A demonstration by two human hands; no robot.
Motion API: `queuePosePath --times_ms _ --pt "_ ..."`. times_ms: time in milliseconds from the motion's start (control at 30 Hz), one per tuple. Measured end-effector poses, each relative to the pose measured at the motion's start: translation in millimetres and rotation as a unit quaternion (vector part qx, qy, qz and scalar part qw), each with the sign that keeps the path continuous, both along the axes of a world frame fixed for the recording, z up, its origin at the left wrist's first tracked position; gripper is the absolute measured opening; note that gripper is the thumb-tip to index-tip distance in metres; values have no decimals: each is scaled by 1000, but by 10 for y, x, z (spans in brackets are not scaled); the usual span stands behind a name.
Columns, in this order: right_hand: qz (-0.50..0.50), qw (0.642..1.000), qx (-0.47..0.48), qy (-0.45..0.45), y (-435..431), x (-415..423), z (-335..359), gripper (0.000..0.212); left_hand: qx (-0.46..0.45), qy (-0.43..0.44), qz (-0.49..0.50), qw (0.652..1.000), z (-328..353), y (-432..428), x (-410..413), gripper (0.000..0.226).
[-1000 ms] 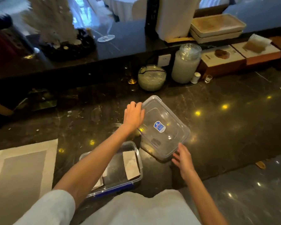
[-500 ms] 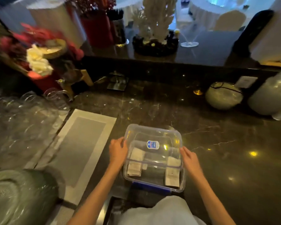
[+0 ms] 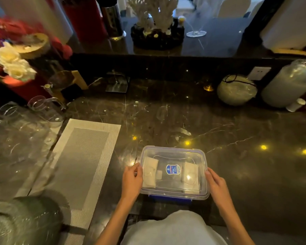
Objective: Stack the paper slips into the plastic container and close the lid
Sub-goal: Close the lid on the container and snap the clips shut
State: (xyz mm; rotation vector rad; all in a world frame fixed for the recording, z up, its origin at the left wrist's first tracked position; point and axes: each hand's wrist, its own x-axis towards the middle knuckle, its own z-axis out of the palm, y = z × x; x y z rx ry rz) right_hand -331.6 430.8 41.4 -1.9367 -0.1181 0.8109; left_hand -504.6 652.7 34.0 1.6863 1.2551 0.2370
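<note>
Container (image 3: 173,174) sits on the dark counter (image 3: 237,174) right in front of you, its clear lid (image 3: 173,152) already laid on top. Your left hand (image 3: 132,181) presses its fingers against the left edge, and your right hand (image 3: 217,186) cups the right edge; both are curled around the rim, not fully closed. It's likely light, stiff plastic, smooth and a bit slippery, so hold it at the side rims where the latches should be. A blue clip (image 3: 170,198) shows on the near side; whether it's snapped, I can't tell. Inside, slips (image 3: 149,172) lie flat at left and right. A mat (image 3: 81,161) lies just beside it on the left.
</note>
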Motion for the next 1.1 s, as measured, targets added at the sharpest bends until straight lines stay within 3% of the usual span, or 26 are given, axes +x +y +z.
queuePosePath --times_ms 133,300,567,800,1100 --pt "-21 1000 12 4 4 -84 9 28 6 9 -1 1000 -27 26 -12 31" --pt "-21 1000 -12 4 38 -128 -84 45 -15 18 -8 1000 -30 59 -34 37" --pt "-11 1000 -14 -7 37 -163 -69 41 -13 28 -18 999 -15 68 -14 37" --pt "10 998 -65 -19 42 -150 -94 55 -22 32 -18 999 -54 99 -17 38" --pt "15 994 -91 -52 38 -160 -117 56 -2 63 -33 997 -104 162 4 35"
